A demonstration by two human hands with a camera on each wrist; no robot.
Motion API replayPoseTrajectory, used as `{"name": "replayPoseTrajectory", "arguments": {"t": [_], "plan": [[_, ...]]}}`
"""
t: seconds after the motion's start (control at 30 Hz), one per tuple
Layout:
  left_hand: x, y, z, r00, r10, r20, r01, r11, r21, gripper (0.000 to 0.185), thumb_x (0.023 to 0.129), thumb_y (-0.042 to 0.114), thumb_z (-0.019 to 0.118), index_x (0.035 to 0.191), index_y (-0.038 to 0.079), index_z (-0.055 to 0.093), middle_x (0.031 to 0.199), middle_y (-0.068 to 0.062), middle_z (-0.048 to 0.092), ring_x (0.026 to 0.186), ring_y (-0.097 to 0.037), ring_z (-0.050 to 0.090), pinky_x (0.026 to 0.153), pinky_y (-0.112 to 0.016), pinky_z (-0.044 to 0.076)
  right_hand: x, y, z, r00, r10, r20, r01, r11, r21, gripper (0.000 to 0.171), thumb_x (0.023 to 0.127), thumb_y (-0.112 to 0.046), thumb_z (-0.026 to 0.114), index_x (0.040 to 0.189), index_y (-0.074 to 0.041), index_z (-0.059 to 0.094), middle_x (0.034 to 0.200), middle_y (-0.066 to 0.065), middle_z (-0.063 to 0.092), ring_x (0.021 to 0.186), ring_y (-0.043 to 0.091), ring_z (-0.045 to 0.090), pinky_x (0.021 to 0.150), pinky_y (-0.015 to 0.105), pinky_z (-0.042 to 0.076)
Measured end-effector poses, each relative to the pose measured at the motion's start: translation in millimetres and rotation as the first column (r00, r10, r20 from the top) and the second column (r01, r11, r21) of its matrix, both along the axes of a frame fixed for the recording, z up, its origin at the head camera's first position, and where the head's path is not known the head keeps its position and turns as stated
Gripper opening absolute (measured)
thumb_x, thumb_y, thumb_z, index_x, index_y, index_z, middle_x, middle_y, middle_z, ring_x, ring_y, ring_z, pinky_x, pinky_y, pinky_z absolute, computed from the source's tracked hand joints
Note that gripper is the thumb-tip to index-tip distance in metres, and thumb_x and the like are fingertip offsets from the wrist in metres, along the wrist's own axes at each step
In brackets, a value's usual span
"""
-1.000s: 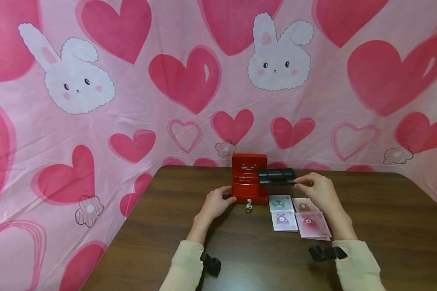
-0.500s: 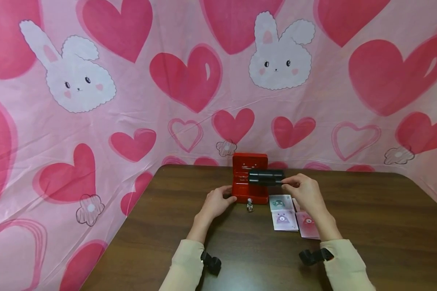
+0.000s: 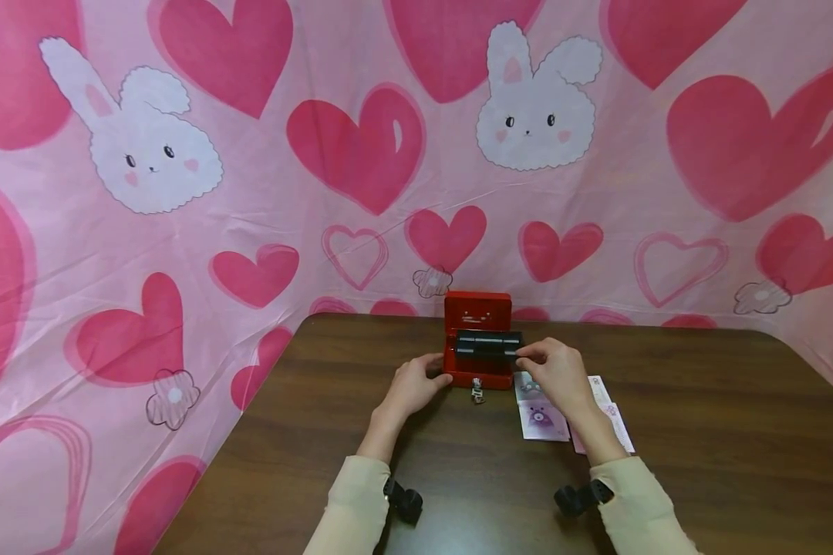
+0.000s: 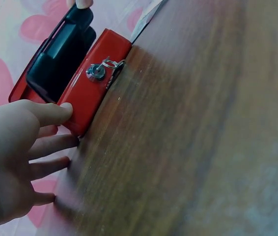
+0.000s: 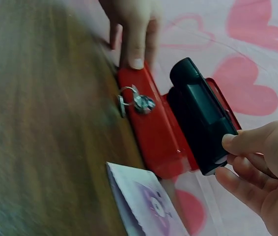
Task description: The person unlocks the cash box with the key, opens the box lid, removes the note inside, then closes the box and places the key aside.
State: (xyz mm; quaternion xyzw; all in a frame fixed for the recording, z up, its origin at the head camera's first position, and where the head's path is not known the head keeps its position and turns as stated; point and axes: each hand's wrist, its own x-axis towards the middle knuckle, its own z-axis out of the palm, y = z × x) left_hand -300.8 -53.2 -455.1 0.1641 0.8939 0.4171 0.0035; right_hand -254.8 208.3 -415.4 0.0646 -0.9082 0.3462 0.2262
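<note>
Black tray comes over the open red box

The red cash box [image 3: 477, 347] stands open at the far middle of the desk [image 3: 701, 432], its lid upright against the pink heart-and-bunny cloth [image 3: 250, 154]. A second ago the black tray [image 3: 487, 342] hung off to the right of the box; now it sits across the box's opening, so it looks nearly seated. The right hand [image 3: 554, 371] pinches the tray's right end between thumb and fingers. The left hand [image 3: 416, 383] rests on the box's left front corner, fingers only lightly bent, steadying it. The picture cards [image 3: 543, 416], just right of the box, lie partly under the right wrist. A small key [image 3: 477, 391] hangs in the front lock; nothing blocks the opening.
</note>
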Motion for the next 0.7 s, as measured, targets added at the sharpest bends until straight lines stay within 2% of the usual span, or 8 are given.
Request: {"name": "replayPoseTrajectory", "arguments": {"t": [0.13,0.4,0.7], "plan": [[-0.1,0.4,0.0,1.0,0.001,0.002,-0.001,1.0,0.0,0.046,0.095,0.031,0.067,0.137,0.015,0.059,0.127,-0.005,0.069,0.12,-0.023,0.062,0.107,-0.052,0.045,-0.3,-6.9,-3.7,1.0,-0.005,0.027,0.005,1.0,-0.004,0.011,0.087,-0.011,0.075,0.095,-0.007,0.079,0.093,0.011,0.073,0.085,0.026,0.065,0.078,0.044,0.056],[-1.6,1.0,2.0,1.0,0.008,-0.021,-0.009,1.0,-0.016,0.047,0.094,0.032,0.068,0.136,0.014,0.06,0.125,-0.006,0.07,0.12,-0.025,0.063,0.107,-0.053,0.044,-3.9,-15.4,-9.9,1.0,-0.001,0.004,0.001,1.0,0.005,0.008,0.083,-0.01,0.076,0.09,-0.007,0.08,0.087,0.01,0.073,0.077,0.024,0.063,0.07,0.036,0.05],[-0.6,1.9,1.3,1.0,0.018,-0.018,-0.019,0.999,-0.029,0.047,0.093,0.031,0.069,0.135,0.014,0.062,0.123,-0.006,0.071,0.119,-0.026,0.063,0.107,-0.056,0.043,-4.5,-18.9,-17.5,0.997,-0.006,0.079,0.004,0.999,0.033,0.008,0.085,-0.009,0.075,0.091,-0.007,0.08,0.09,0.011,0.071,0.08,0.025,0.065,0.075,0.042,0.055]]}}
